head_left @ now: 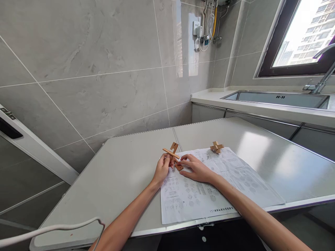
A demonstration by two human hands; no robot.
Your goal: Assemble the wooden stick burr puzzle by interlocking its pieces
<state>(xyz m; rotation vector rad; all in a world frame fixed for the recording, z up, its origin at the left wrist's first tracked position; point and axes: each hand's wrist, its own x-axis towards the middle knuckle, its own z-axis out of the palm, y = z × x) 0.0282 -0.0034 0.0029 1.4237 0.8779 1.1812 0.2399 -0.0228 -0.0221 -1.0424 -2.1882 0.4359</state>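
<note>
My left hand (161,169) is closed on several notched wooden puzzle pieces just above the paper's upper left part. One flat notched piece (175,145) points up and away. A narrow wooden stick (170,153) crosses over it at a slant. From the right, my right hand (195,168) reaches in, its thumb and fingertips around the lower notched end (179,167) of the pieces. How the pieces interlock inside the left fingers is hidden. Behind my right hand, an interlocked wooden burr puzzle (217,147) stands at the paper's far edge.
A printed instruction sheet (193,205) with small diagrams lies on the white folding table (125,164). A white cable (65,226) hangs over the near left corner. Beyond the table are a tiled wall (104,87), a counter with a sink (277,98) and a faucet (320,83).
</note>
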